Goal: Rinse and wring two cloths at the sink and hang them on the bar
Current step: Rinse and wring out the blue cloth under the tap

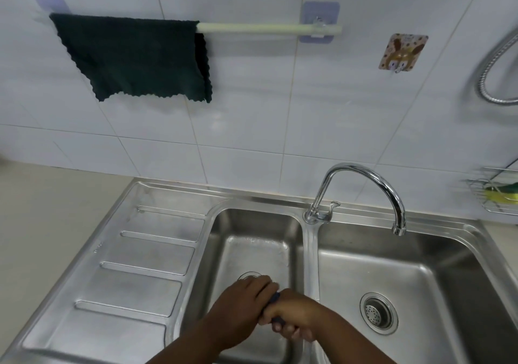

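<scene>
I see both forearms coming in from 6 o'clock and meeting low in the view. My left hand (241,304) sits palm down at about 11 o'clock of my right hand (291,318), fingers curled tight. The right is fisted too, knuckles up. Both clench one twisted dark cloth (273,300), the hands touching each other

I see only slivers of the second cloth (276,297) between my left hand (241,304) and right hand (294,317). Wire rack (493,195) and hose (496,63) cut by right edge; forearms cut below.
</scene>
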### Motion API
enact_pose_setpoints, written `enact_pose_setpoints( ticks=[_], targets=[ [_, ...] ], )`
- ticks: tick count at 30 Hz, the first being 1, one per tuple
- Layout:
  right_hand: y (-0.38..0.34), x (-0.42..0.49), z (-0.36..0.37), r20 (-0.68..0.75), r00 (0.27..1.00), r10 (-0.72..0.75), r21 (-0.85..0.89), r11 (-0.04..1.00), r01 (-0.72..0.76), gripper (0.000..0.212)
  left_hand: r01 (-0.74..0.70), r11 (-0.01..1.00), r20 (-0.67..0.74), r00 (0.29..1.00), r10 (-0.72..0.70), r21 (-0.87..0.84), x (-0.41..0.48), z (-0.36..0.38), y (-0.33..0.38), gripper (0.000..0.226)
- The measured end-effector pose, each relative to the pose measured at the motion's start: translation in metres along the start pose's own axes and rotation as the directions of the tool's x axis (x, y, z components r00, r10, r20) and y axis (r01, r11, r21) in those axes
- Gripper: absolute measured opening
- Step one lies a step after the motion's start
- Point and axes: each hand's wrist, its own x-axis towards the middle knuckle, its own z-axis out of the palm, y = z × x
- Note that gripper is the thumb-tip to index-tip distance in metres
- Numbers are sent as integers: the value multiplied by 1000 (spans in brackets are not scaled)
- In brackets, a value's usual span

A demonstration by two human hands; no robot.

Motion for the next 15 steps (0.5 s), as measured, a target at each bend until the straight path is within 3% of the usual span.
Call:
enact_pose_setpoints(
  ticks=[2,4,7,9,11,13,15],
  targets=[
    [0,-4,0,184,983,2,127,992,-26,8,-38,999,-40,998,39,34,1,-6,0,34],
    [2,-6,4,314,949,-29,182,983,-30,17,-65,991,-49,996,71,113,4,-12,-4,20],
    [0,-8,6,351,934,-65,154,988,10,19,-104,964,64,994,91,245,9,-23,-13,12],
    [-6,-7,7,227,974,-16,-21,1000,21,18,-74,950,170,985,23,303,13,-26,-15,14],
    [-12,0,10,2,998,-58,-309,949,56,13,-36,942,254,966,-53,333,18,-24,-11,19],
    [-12,10,15,-142,964,-225,-583,806,102,9,36,964,344,930,-128,263,25,-21,-8,13],
    [-5,19,17,-219,895,-389,-767,636,88,19,153,969,424,878,-224,195,31,-15,-8,16]
  ],
)
